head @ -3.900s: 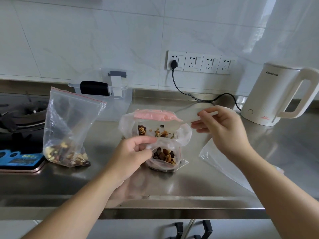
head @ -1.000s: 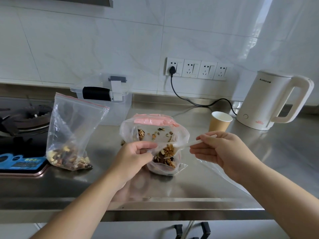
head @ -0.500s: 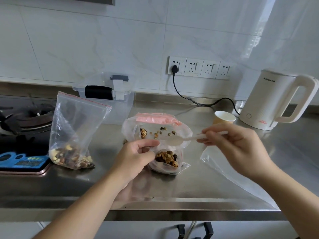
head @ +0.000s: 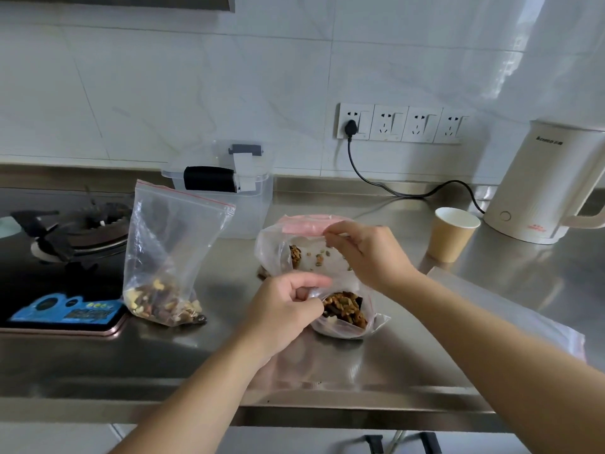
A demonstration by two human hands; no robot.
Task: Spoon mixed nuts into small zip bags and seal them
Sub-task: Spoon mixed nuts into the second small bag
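A small zip bag (head: 347, 314) holding mixed nuts stands on the steel counter (head: 229, 355). My left hand (head: 284, 309) pinches its rim on the left side and keeps the mouth open. Just behind it lies a larger clear bag (head: 273, 253) with a pink strip and a few scattered nuts inside. My right hand (head: 366, 253) hovers over that larger bag's mouth with its fingers curled round a thin white spoon (head: 330, 236). Only a sliver of the spoon's handle shows; the bowl is hidden behind the hand.
A second zip bag (head: 170, 257) with nuts at its bottom stands upright to the left, beside the gas stove (head: 75, 231). A clear lidded box (head: 229, 188) sits at the back. A paper cup (head: 453, 234) and white kettle (head: 543, 181) stand right. Flat empty bags (head: 523, 322) lie under my right forearm.
My right hand has swung the emptied spoon left and back, from above the small bag to the larger bag's mouth. My left hand keeps its hold on the small bag.
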